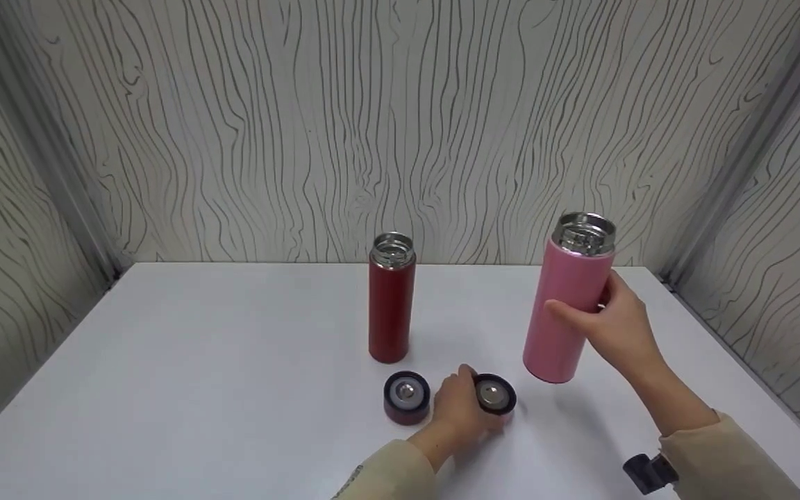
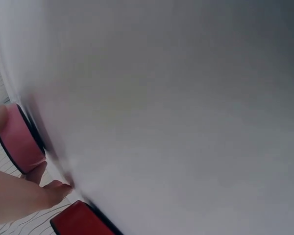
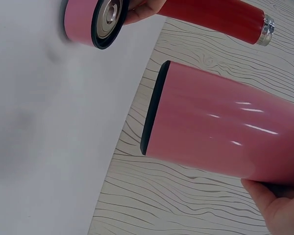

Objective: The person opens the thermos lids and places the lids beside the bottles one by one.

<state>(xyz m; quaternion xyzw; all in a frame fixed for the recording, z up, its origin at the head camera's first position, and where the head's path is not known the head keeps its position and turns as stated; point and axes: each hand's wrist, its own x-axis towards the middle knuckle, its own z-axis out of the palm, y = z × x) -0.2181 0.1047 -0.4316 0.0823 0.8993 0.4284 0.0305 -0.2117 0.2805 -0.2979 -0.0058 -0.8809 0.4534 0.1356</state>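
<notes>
My right hand (image 1: 615, 323) grips the pink thermos bottle (image 1: 567, 305) round its side and holds it slightly tilted, raised off the table. The bottle's steel mouth is uncovered; in the right wrist view its dark base shows. Beside it, low on the table, the pink lid (image 1: 494, 394) lies with its inner side up. My left hand (image 1: 461, 410) pinches that lid between thumb and fingers, as the left wrist view shows. Just left of this hand sits the red lid (image 1: 406, 397), also inner side up. Behind the lids stands the red thermos bottle (image 1: 391, 305), upright with its mouth uncovered.
A white table (image 1: 198, 375) carries everything. Wood-grain panels (image 1: 303, 139) enclose it at the back and both sides, with grey posts at the corners. A small black device (image 1: 650, 473) sits at the right sleeve's cuff.
</notes>
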